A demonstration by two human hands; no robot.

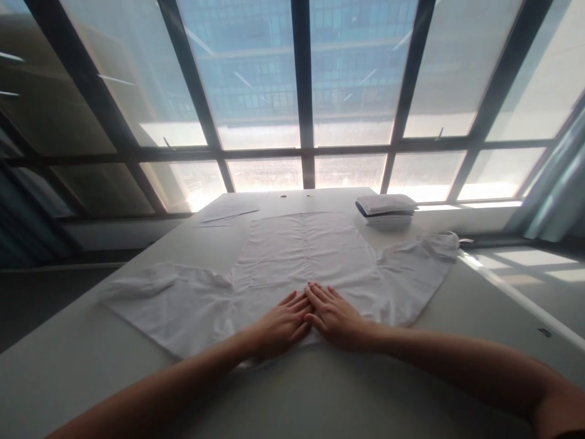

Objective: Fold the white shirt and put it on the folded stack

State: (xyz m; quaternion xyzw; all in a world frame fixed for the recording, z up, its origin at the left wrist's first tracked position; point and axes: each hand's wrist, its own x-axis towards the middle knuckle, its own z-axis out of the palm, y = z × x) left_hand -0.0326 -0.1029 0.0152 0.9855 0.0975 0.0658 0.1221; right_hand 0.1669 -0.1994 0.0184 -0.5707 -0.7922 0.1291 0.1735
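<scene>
A white shirt lies spread flat on a white table, its body toward the window and its sleeves out to both sides. Small wrinkles run down its middle. My left hand rests flat on the end of the shirt nearest me, fingers stretched out. Beside it, my right hand also lies flat on the cloth, and its fingertips meet and partly overlap those of the left. Neither hand grips anything. The part of the shirt beneath both palms is hidden.
A stack of folded cloth sits at the table's far right. Thin flat sheets lie at the far left. Large dark-framed windows rise behind the table, with curtains at the sides.
</scene>
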